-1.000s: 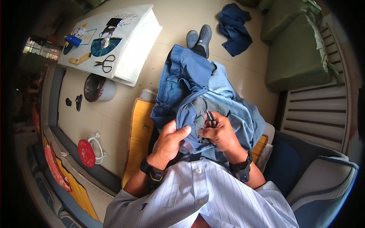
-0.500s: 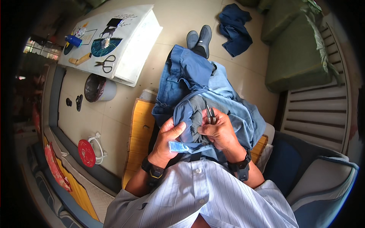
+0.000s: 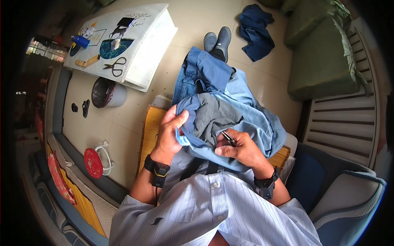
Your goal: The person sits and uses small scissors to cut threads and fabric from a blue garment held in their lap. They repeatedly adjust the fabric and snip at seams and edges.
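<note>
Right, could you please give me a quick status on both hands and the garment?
Left hand pinching the blue denim garment edge. Right hand holding a small dark tool against the grey lining. Nothing in the way.

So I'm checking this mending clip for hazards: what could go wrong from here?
The right hand holds a small dark metal tool against the blue garment, close to the left hand pinching the fold; a slip might nick those fingers or snag the grey lining. The garment hangs off the lap and could slide toward the floor.
</note>
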Action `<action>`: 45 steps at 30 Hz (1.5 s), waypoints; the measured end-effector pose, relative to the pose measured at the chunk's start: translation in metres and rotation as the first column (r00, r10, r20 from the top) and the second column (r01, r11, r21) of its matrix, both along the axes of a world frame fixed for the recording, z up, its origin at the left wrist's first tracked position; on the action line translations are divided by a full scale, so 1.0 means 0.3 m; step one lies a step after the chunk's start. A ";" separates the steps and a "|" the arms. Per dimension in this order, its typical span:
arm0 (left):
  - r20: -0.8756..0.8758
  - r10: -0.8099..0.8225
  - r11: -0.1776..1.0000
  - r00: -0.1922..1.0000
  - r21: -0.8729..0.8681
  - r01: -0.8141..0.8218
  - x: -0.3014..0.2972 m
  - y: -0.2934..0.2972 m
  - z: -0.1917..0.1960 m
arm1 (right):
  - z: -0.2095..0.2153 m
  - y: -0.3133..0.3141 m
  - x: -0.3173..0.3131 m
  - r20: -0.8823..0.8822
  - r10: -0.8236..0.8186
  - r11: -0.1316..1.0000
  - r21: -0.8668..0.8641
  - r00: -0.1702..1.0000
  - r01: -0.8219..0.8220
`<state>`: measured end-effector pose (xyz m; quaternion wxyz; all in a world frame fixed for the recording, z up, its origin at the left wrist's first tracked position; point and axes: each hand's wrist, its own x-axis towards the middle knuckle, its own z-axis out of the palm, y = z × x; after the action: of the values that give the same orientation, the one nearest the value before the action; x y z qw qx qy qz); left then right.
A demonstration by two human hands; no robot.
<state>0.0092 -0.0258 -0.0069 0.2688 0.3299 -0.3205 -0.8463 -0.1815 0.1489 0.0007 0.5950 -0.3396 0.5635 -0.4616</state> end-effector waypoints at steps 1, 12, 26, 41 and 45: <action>0.000 0.014 1.000 1.000 0.000 -0.014 -0.017 0.000 0.017 | -0.016 0.000 0.019 0.065 -0.043 0.999 -0.021 0.997 0.044; 0.238 0.190 0.962 0.953 -0.238 -0.133 0.066 0.054 0.016 | -0.001 -0.083 0.054 0.598 -0.411 0.900 0.146 0.688 0.410; 0.041 -0.105 0.988 0.994 0.120 0.100 0.030 0.228 0.093 | 0.075 -0.099 0.089 0.540 -0.435 0.851 -0.016 0.721 0.525; -0.229 -0.049 0.968 0.972 0.230 0.103 0.015 0.205 0.032 | 0.072 -0.103 0.041 0.650 -0.424 0.871 0.101 0.631 0.480; -0.146 -0.045 0.953 0.988 0.289 0.086 -0.026 0.194 0.046 | 0.056 -0.102 0.046 0.651 -0.400 0.883 0.084 0.645 0.462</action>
<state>0.0014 0.0325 0.0068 0.2098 0.2961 -0.1822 -0.9138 -0.1678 0.1183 0.0174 0.6097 -0.0401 0.3637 -0.7031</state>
